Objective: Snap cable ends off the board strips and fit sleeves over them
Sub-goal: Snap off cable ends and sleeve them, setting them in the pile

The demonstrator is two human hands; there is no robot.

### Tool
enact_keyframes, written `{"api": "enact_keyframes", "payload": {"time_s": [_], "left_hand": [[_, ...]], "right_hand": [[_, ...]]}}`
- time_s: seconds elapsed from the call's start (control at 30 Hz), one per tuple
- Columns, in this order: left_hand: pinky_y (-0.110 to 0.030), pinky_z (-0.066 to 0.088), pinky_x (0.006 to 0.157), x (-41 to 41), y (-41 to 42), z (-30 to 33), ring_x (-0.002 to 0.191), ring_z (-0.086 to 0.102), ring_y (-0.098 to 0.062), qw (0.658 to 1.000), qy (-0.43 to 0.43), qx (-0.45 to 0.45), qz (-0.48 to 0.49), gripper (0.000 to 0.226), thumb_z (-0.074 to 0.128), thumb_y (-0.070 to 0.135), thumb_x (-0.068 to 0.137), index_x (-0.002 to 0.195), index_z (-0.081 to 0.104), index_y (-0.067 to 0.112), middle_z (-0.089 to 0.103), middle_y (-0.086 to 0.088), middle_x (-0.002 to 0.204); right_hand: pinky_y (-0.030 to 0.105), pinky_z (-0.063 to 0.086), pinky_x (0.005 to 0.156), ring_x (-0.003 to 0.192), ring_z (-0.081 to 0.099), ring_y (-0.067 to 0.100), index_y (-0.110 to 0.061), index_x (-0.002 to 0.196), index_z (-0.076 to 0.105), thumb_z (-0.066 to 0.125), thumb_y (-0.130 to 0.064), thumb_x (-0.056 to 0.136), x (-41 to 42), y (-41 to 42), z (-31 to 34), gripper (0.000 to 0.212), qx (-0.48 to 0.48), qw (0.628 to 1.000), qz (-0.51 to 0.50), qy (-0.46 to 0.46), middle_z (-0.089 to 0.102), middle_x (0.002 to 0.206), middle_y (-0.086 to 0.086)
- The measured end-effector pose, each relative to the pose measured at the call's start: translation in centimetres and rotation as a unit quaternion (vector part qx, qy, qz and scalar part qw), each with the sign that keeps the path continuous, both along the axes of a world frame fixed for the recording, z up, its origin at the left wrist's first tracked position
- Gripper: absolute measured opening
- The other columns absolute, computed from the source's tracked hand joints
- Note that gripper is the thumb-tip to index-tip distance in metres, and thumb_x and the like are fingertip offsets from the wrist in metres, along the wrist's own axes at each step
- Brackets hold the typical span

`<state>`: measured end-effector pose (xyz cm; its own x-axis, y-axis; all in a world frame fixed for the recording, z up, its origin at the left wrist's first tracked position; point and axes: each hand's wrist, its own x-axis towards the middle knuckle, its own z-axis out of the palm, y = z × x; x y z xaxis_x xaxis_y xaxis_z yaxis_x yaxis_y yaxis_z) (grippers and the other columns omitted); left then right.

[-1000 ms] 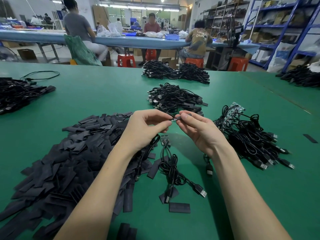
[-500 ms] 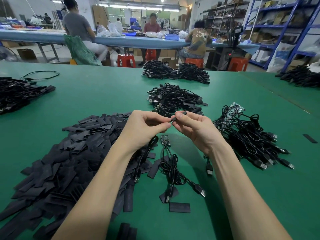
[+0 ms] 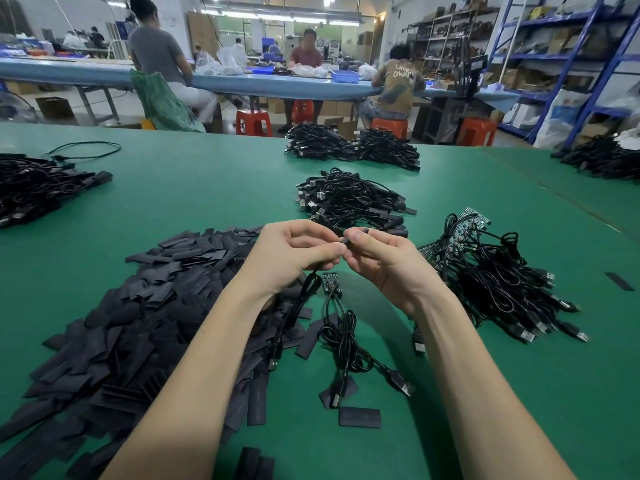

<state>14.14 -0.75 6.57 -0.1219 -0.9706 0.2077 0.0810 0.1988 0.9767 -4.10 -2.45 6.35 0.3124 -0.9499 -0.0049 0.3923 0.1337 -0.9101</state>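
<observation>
My left hand (image 3: 298, 252) and my right hand (image 3: 382, 261) meet above the green table (image 3: 194, 188). Together they pinch a black sleeve (image 3: 375, 230) on a cable end, which sticks out up and to the right. The cable (image 3: 304, 292) hangs from my left hand down to its USB plug. A big heap of flat black sleeves (image 3: 138, 306) lies to the left. Just below my hands a small board strip (image 3: 330, 280) with coiled cables (image 3: 343, 337) rests on the table. A pile of cables on board strips (image 3: 491, 275) lies to the right.
A heap of sleeved cables (image 3: 349, 199) sits just behind my hands, with more cable piles at the far centre (image 3: 349, 147), left (image 3: 38, 185) and right (image 3: 602, 161). Loose sleeves (image 3: 360, 417) lie near the front edge. People sit at a blue bench beyond the table.
The sleeve has slid further over the cable end, so the bare metal tip seen a second ago is now covered. My hands stayed in nearly the same place.
</observation>
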Motion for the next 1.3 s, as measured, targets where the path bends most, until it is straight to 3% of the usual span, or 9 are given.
{"api": "enact_keyframes", "payload": {"time_s": [0.13, 0.47, 0.6, 0.8, 0.97, 1.3], "left_hand": [[-0.020, 0.058, 0.066, -0.5, 0.0, -0.1, 0.069, 0.072, -0.016, 0.999, 0.023, 0.029, 0.008, 0.008, 0.081, 0.004, 0.079, 0.083, 0.077, 0.010, 0.076, -0.019, 0.082], [-0.024, 0.059, 0.069, -1.1, -0.2, -0.3, 0.074, 0.073, -0.023, 0.999, 0.022, 0.028, 0.035, 0.010, 0.085, 0.009, 0.077, 0.078, 0.079, 0.017, 0.076, -0.019, 0.083], [-0.022, 0.058, 0.067, -1.2, -0.3, -0.4, 0.072, 0.074, -0.021, 0.999, 0.020, 0.016, 0.045, 0.011, 0.086, 0.008, 0.076, 0.078, 0.078, 0.016, 0.076, -0.018, 0.080], [-0.022, 0.058, 0.067, -1.1, -0.4, -0.7, 0.071, 0.074, -0.020, 0.998, 0.009, 0.003, 0.056, 0.012, 0.083, 0.004, 0.078, 0.085, 0.075, 0.009, 0.076, -0.018, 0.077], [-0.024, 0.059, 0.069, -1.2, -0.3, -0.5, 0.074, 0.075, -0.021, 0.999, 0.013, -0.006, 0.043, 0.013, 0.082, 0.002, 0.079, 0.088, 0.074, 0.006, 0.076, -0.020, 0.081], [-0.024, 0.058, 0.070, -1.3, -0.6, -0.9, 0.075, 0.075, -0.021, 0.998, 0.003, -0.020, 0.053, 0.012, 0.083, 0.004, 0.080, 0.088, 0.075, 0.007, 0.076, -0.016, 0.079]], "right_hand": [[0.021, 0.057, 0.071, 0.071, 0.069, 0.015, -0.012, 0.112, 0.071, 0.076, -0.016, 0.086, 0.5, 0.0, -0.1, 0.027, -0.017, 0.998, -0.065, 0.019, 0.075, 0.088, 0.008], [0.024, 0.059, 0.077, 0.081, 0.068, 0.020, -0.007, 0.108, 0.072, 0.076, -0.007, 0.085, 1.6, 0.1, -0.2, 0.024, -0.013, 0.990, -0.130, -0.059, 0.074, 0.095, 0.015], [0.027, 0.059, 0.082, 0.080, 0.066, 0.019, -0.007, 0.108, 0.073, 0.076, -0.006, 0.083, 1.8, 0.1, -0.3, 0.025, -0.010, 0.989, -0.135, -0.065, 0.074, 0.093, 0.013], [0.026, 0.059, 0.079, 0.082, 0.068, 0.020, -0.007, 0.109, 0.072, 0.080, -0.010, 0.074, 2.0, 0.2, -0.4, 0.036, -0.003, 0.989, -0.129, -0.073, 0.074, 0.096, 0.015], [0.025, 0.060, 0.079, 0.080, 0.070, 0.018, -0.010, 0.111, 0.074, 0.075, -0.010, 0.086, 1.7, 0.1, -0.6, 0.024, 0.004, 0.991, -0.114, -0.074, 0.076, 0.100, 0.013], [0.025, 0.059, 0.074, 0.076, 0.072, 0.017, -0.010, 0.113, 0.073, 0.074, -0.010, 0.088, 1.8, 0.1, -0.6, 0.026, 0.008, 0.991, -0.108, -0.078, 0.076, 0.098, 0.013]]}}
